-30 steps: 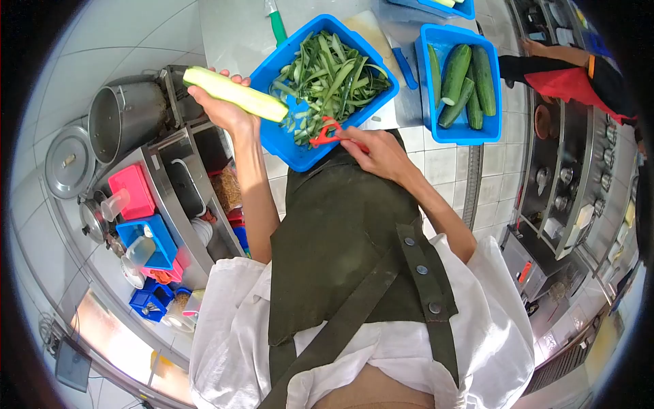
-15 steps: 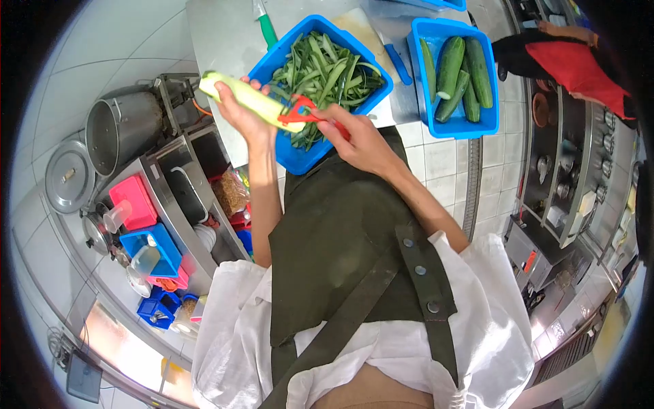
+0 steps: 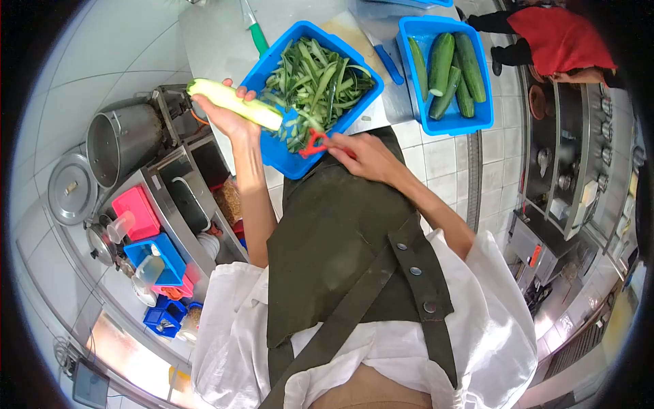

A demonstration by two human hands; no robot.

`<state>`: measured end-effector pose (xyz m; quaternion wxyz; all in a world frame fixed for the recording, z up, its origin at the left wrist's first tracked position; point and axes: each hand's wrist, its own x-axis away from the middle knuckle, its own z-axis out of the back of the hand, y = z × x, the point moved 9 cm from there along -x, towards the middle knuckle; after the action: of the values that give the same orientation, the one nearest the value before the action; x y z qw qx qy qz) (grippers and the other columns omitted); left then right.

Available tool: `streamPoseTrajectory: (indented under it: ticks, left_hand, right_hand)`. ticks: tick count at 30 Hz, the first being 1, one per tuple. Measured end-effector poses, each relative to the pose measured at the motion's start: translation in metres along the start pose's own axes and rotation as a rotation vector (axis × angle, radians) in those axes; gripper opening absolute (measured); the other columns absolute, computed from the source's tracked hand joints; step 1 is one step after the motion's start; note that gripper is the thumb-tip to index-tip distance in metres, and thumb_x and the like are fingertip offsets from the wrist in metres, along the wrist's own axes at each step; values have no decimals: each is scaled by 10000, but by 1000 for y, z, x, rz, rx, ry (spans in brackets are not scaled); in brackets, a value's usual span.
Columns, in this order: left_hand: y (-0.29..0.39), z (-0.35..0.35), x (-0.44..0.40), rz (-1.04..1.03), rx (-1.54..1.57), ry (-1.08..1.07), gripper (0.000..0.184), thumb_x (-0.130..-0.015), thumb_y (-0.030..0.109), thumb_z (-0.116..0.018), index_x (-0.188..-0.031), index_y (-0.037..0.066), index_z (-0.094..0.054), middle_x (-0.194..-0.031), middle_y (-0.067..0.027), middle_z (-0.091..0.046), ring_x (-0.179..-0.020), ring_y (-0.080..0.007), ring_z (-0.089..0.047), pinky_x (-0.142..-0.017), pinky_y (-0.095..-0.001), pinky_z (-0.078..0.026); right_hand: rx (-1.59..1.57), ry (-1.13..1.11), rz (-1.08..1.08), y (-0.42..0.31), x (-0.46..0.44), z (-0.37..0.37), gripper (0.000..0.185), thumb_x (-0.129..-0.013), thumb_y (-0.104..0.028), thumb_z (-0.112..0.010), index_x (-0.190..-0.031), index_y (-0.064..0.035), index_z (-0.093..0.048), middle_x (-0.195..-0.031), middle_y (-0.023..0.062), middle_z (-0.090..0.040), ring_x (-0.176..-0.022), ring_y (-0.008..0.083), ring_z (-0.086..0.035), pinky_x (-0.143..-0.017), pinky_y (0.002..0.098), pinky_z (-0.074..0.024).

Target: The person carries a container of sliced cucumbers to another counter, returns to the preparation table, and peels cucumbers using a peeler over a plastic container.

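Note:
My left hand [image 3: 235,123] is wrapped round a peeled, pale green cucumber [image 3: 238,105], held over the left edge of a blue tub [image 3: 278,153]. Dark green peel strips [image 3: 317,78] are heaped in that tub. In my right hand [image 3: 368,155] is a red peeler [image 3: 315,144], its head above the tub's near side and apart from the cucumber. To the right, a second blue tub [image 3: 446,126] holds several unpeeled cucumbers [image 3: 441,63].
A green-handled knife [image 3: 258,39] and a blue-handled knife [image 3: 388,65] lie on the metal table [image 3: 211,34]. A person in a red garment [image 3: 562,41] stands at the upper right, near the stove [image 3: 575,150]. A large pot [image 3: 126,136] is at left.
The peeler has come off the cucumber and moved down and slightly right. My left hand and the cucumber have shifted slightly left. The person in red has moved.

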<state>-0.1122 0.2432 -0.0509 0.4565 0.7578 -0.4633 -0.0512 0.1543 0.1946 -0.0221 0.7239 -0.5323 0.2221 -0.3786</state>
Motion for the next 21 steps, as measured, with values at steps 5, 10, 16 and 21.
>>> streamPoseTrajectory:
  ticks: [5, 10, 16, 21]
  left_hand:
    - [-10, -5, 19, 76, -75, -10, 494, -1003, 585, -430, -1070, 96, -445, -914, -93, -494, -662, -199, -499, -518, -335, -430]
    - [8, -8, 13, -126, -188, 62, 429, -1009, 523, -477, -1131, 114, -437, -920, -86, -536, -771, -218, -577, -672, -401, -536]
    - [18, -3, 27, -223, -425, -28, 397, -1029, 459, -475, -1218, 124, -377, -1007, -125, -586, -875, -227, -627, -720, -400, -543]
    - [19, -23, 44, -273, -479, 0, 423, -1002, 361, -592, -1247, 100, -367, -1035, -88, -523, -830, -174, -578, -715, -323, -503]
  right_hand:
    - [-183, 137, -76, -26, -20, 10, 188, -985, -212, -574, -1115, -85, -624, -714, 182, -613, -670, 359, -632, -570, 423, -450]
    - [233, -166, -26, -13, -1, -5, 221, -978, -193, -599, -1145, -52, -631, -731, 176, -610, -667, 345, -621, -618, 384, -465]
    - [-57, 58, -166, -27, -19, 21, 215, -974, -203, -609, -1142, -70, -631, -695, 148, -607, -637, 311, -620, -595, 372, -458]
    - [72, 263, 207, -51, -40, 9, 249, -954, -258, -620, -1164, -125, -627, -734, 136, -652, -658, 323, -649, -568, 409, -487]
